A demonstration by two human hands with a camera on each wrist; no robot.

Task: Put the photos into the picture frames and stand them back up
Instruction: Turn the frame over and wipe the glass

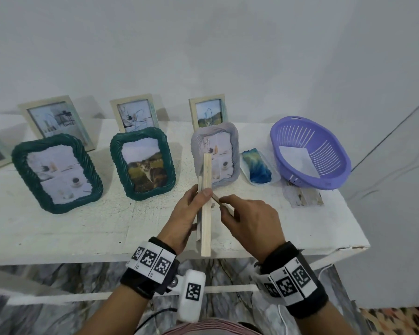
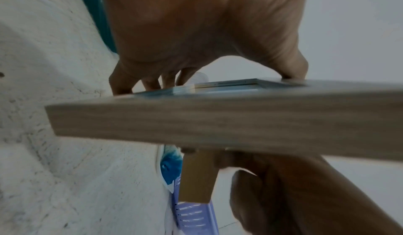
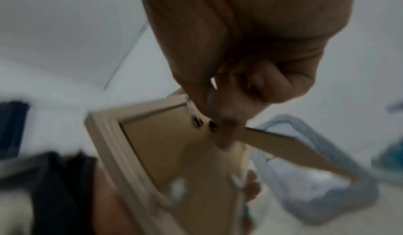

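Seemingly I'm near the end: my left hand (image 1: 183, 215) grips the last frame (image 1: 206, 206) edge-on, my right hand (image 1: 248, 220) pinches its stand (image 1: 224, 205), six frames (image 1: 143, 165) upright.

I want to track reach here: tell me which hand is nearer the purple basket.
Right. The right hand is just left of and in front of the purple basket; the left hand is farther left, gripping the wooden frame.

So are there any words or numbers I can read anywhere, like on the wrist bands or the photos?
No readable words or numbers.
Wrist bands: only black-and-white square code patterns; tiny marks beneath them are too small to read.
White block below the left wrist: another code pattern, no letters.
Photos in the picture frames: pictures only, no text visible.
Wrist views: too blurred.
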